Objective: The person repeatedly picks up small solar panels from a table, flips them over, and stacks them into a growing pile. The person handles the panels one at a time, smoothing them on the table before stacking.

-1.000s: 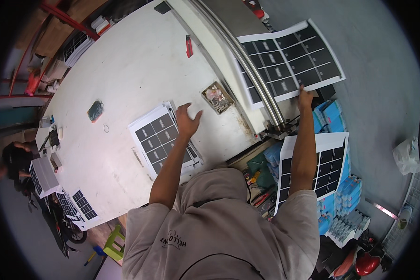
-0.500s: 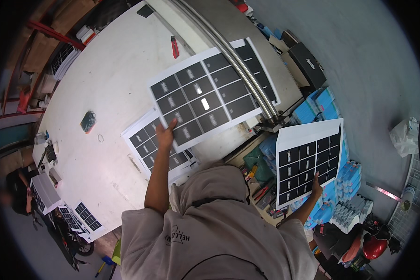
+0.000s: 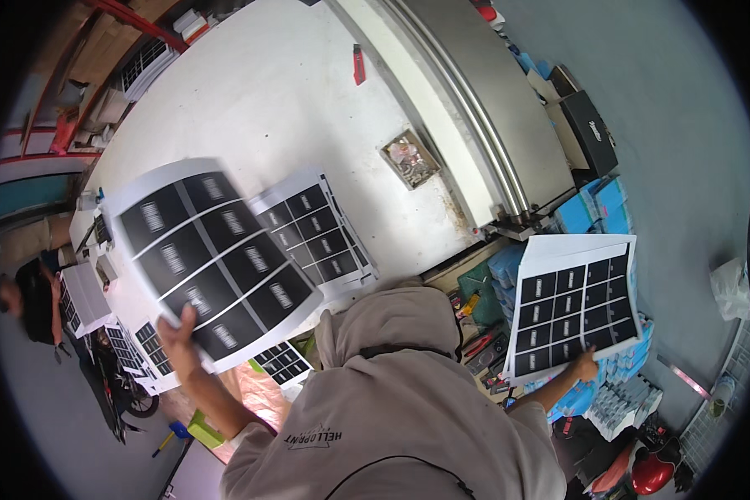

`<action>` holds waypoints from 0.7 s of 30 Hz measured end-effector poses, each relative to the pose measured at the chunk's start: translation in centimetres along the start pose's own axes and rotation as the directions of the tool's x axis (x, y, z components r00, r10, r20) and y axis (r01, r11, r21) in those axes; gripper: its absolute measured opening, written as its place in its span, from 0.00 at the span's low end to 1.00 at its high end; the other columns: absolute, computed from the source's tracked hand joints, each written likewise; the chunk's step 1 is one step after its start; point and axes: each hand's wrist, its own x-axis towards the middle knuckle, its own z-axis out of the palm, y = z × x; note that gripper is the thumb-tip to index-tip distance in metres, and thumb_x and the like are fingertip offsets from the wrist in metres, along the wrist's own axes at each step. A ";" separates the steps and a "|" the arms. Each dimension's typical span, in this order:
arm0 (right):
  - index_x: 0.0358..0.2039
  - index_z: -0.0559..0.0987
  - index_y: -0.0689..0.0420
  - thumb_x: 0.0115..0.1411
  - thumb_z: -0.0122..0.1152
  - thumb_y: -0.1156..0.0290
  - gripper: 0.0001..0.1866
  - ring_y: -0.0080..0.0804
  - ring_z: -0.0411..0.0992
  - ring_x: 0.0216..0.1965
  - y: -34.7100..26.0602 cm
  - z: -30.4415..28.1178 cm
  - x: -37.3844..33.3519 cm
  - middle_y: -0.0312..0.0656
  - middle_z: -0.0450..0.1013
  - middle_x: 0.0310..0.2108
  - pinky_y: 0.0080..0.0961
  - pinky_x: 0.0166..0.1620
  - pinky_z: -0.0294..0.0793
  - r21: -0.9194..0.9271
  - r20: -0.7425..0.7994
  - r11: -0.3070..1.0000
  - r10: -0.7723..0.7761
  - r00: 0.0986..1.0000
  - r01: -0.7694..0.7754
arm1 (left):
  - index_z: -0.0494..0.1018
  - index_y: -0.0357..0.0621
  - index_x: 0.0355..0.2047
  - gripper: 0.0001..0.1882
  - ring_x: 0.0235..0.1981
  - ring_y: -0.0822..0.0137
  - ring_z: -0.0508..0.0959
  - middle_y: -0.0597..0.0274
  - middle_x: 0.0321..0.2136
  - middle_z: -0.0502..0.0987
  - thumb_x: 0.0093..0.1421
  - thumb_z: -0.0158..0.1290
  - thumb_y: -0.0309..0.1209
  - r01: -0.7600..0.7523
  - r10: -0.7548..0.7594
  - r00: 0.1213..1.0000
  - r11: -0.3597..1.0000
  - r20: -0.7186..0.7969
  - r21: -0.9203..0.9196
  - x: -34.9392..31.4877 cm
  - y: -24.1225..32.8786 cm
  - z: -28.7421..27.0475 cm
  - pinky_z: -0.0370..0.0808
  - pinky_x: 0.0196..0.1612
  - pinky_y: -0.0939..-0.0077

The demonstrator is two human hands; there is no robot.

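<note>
My left hand (image 3: 177,336) is closed on the lower edge of a large printed sheet (image 3: 254,260), white with rows of black rectangles. The sheet is slightly smeared by motion and hangs tilted over the left part of the white table (image 3: 250,100). Beneath it, partly hidden, a pile of similar printed sheets (image 3: 318,235) lies on the table. Off to the right, my right hand (image 3: 586,365) grips the lower edge of further printed sheets (image 3: 550,250); how many is unclear. They are held upright above blue bundles, away from the table.
Metal rollers (image 3: 485,129) of a machine cross the table's right side. Nearby are a red utility knife (image 3: 358,67) and a small tray of scraps (image 3: 410,160). Blue bundles (image 3: 612,208) and a black box (image 3: 590,132) stand right. Another person (image 3: 40,300) holds sheets at far left.
My left hand has carried its sheet from the rollers leftward and nearer, uncovering the small tray. My right hand keeps its sheets, with a small shift in view.
</note>
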 end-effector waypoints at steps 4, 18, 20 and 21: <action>0.38 0.78 0.74 0.55 0.67 0.40 0.39 0.47 0.76 0.31 -1.5 -9.1 2.8 0.59 0.78 0.31 0.42 0.37 0.73 0.528 -0.290 0.777 -0.216 0.932 0.344 | 0.72 0.29 0.48 0.23 0.41 0.64 0.77 0.54 0.41 0.78 0.57 0.64 0.32 0.195 -0.212 0.963 0.974 0.167 0.112 4.4 -12.8 6.1 0.73 0.49 0.70; 0.49 0.70 0.74 0.59 0.66 0.64 0.27 0.46 0.75 0.42 -51.3 -10.9 -6.2 0.61 0.72 0.46 0.40 0.47 0.76 0.999 -0.037 -0.018 -0.202 0.979 0.034 | 0.40 0.42 0.72 0.74 0.71 0.35 0.36 0.28 0.69 0.38 0.37 0.64 0.72 0.053 0.072 0.991 0.535 -0.108 0.843 5.5 -23.7 25.4 0.36 0.67 0.28; 0.45 0.71 0.73 0.60 0.65 0.69 0.21 0.42 0.75 0.40 -55.6 -9.5 -11.6 0.59 0.74 0.43 0.37 0.44 0.77 0.984 0.058 -0.142 -0.315 0.947 -0.108 | 0.38 0.43 0.72 0.73 0.72 0.34 0.34 0.29 0.69 0.36 0.38 0.66 0.68 0.089 0.053 0.991 0.454 -0.126 0.887 5.8 -24.3 24.9 0.36 0.66 0.27; 0.43 0.73 0.72 0.60 0.65 0.70 0.18 0.41 0.76 0.38 -56.9 -7.2 -11.7 0.56 0.75 0.40 0.37 0.43 0.77 0.998 -0.022 0.055 -0.301 0.953 0.040 | 0.37 0.44 0.72 0.73 0.72 0.34 0.34 0.29 0.69 0.36 0.39 0.67 0.66 0.079 0.047 0.993 0.426 -0.110 0.901 6.2 -24.1 25.7 0.36 0.66 0.27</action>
